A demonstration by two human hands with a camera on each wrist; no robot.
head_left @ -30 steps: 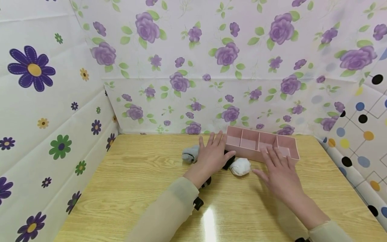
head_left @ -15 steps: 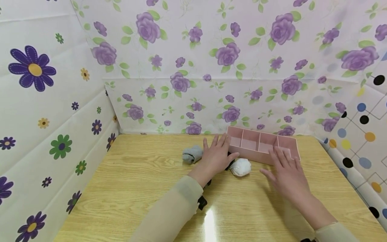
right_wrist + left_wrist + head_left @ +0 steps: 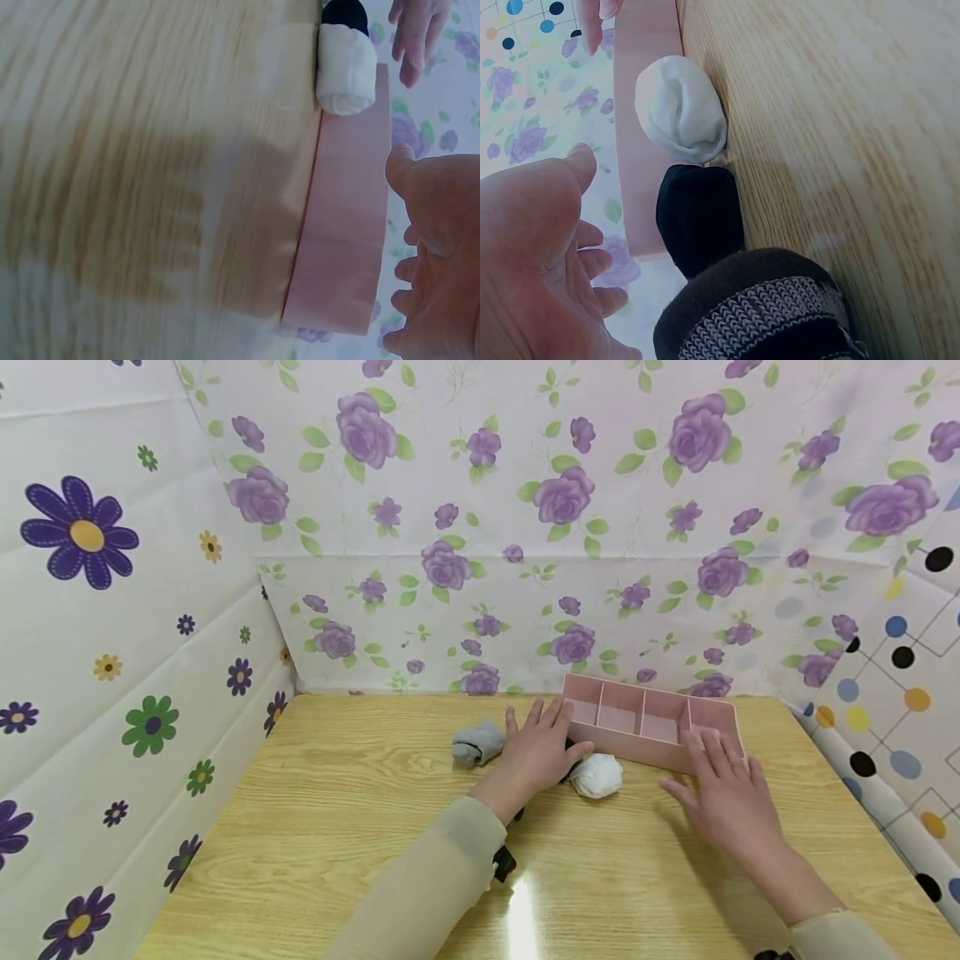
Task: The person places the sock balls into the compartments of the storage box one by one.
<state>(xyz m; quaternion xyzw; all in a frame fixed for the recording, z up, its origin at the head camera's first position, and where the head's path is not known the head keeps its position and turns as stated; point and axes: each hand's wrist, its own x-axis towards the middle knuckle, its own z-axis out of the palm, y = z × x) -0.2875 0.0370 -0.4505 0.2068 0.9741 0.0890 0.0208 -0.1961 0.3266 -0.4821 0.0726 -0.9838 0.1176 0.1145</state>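
Note:
My left hand (image 3: 536, 747) is spread palm down near the left end of a pink divided box (image 3: 630, 742), fingers straight. My right hand (image 3: 731, 797) reaches over the box's right front edge, its fingers extended too. Neither hand holds anything. In front of the box lies a white rolled sock (image 3: 597, 776), with a black rolled sock (image 3: 697, 217) beside it, mostly covered by my left hand in the head view. Left of that hand is a grey rolled sock (image 3: 477, 743). A dark rolled bundle with a grey knit band (image 3: 772, 315) looms close in the left wrist view.
The wooden table (image 3: 337, 827) carries everything and ends at a flowered cloth wall (image 3: 420, 610) behind the box. Another patterned wall (image 3: 900, 718) borders it on the right. The box has several compartments split by thin dividers.
My right hand has slid rightward and slightly toward me along the box's front. The left hand has shifted a little to the right. Socks and box look unmoved.

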